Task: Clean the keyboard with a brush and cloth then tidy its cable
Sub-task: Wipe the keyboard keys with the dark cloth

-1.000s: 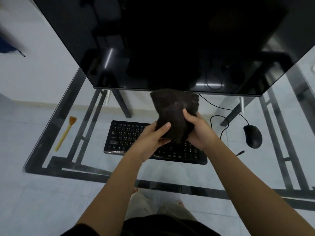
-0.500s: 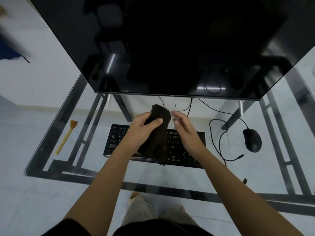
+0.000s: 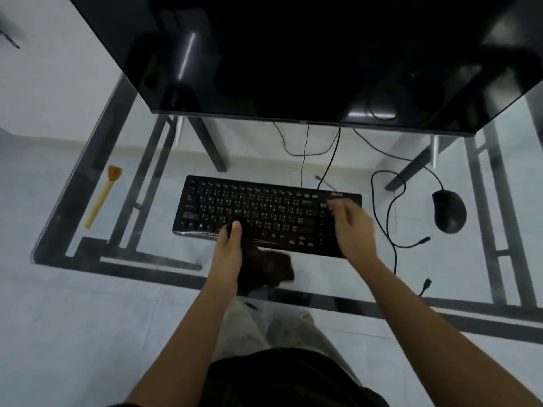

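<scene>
Black, with pale key legends, the keyboard [image 3: 258, 207] lies in the middle of the desk [image 3: 117, 265]. Its long axis runs left to right, with the right end swung a little nearer, and the key rows face up.

The left hand [image 3: 230, 251] is at the keyboard's near edge. Its fingers and thumb are curled round a dark cloth [image 3: 270, 267], which bunches over that edge and hangs onto the glass just in front. The right hand [image 3: 351, 227] is over the right end of the keyboard with its fingers loosely spread and holding nothing. It is blurred, so I cannot tell whether it touches the keys.

A thin black cable [image 3: 330, 163] leaves the keyboard's far edge and runs off under the monitor [image 3: 293, 54]. A second, looped cable [image 3: 388, 212] lies loose between the keyboard and the black mouse [image 3: 449, 211] on the right, its plug ends lying free on the glass.

Well to the left, the brush [image 3: 101, 199] lies with its long axis near to far. Its orange bristles point away and its yellow handle points toward the near edge.

The desk is clear glass on a black frame, and a pale tiled floor [image 3: 73, 333] shows through it.
</scene>
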